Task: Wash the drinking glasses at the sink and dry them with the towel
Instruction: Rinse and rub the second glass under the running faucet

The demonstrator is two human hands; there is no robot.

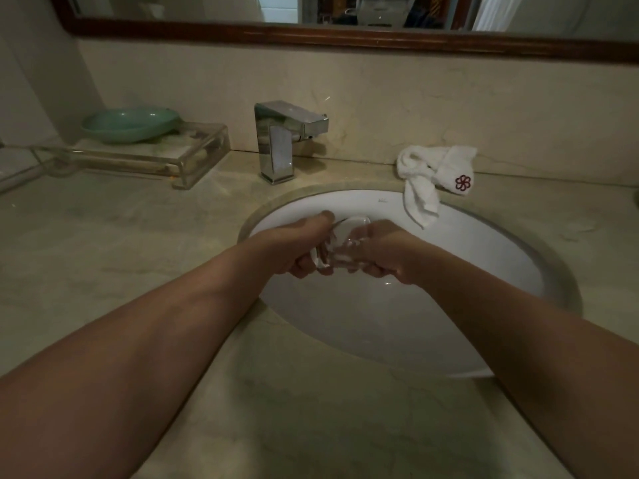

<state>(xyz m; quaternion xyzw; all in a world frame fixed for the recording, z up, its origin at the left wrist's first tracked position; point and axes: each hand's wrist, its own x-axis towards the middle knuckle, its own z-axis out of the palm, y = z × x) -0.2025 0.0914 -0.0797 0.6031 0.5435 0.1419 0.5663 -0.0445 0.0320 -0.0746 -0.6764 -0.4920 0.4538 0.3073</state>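
My left hand (304,247) and right hand (383,250) curl their fingers round one clear drinking glass (345,236) over the white oval sink basin (449,271); I judge I'm mid-wash. The white towel with a red flower emblem (432,174) lies bunched at the basin's far rim, so drying is not yet begun.

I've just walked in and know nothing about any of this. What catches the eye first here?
At the centre, the left hand and right hand grip a clear drinking glass between them over the white sink. A white towel with a red flower mark lies on the counter at the sink's far right edge, one end drooping over the rim.
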